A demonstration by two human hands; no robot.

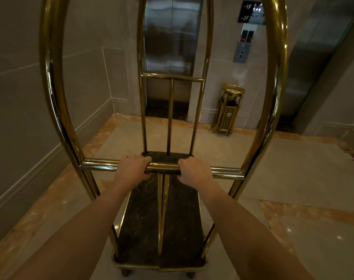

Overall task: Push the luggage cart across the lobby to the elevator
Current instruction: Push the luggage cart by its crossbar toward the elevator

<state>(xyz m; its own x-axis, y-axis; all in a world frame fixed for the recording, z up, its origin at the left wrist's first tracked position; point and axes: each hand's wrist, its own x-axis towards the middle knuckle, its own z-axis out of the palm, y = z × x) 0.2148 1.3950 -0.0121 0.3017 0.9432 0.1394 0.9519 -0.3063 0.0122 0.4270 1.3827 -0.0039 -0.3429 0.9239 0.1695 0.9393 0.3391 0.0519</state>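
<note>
Both hands, left hand (131, 168) and right hand (195, 170), side by side on the luggage cart (162, 219) crossbar; elevator (172, 37) far ahead, ash bin (228, 110) right of it.

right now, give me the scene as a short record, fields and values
left hand: gripping the crossbar
right hand: gripping the same bar, apart from the left
cart: brass frame, dark deck bare
elevator: straight ahead, doors shut
call panel: on the wall right of the doors
ash stand: on the floor below the panel
second elevator: far right, doors shut
</note>
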